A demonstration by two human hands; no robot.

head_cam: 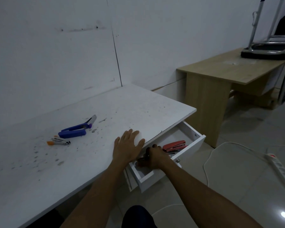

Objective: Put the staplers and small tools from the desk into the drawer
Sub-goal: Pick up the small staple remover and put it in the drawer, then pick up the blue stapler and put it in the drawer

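A blue stapler lies unfolded on the white desk, with a small silver tool just behind it. A small staple remover with orange tips lies in front of the stapler. The white drawer under the desk's right edge stands pulled out, and a red stapler lies inside it. My left hand rests flat on the desk edge, fingers apart. My right hand is down in the drawer, curled around a small dark object that is mostly hidden.
A wooden desk stands to the right with an upturned chair on it. A white power strip and its cable lie on the tiled floor right of the drawer. White walls close off the back.
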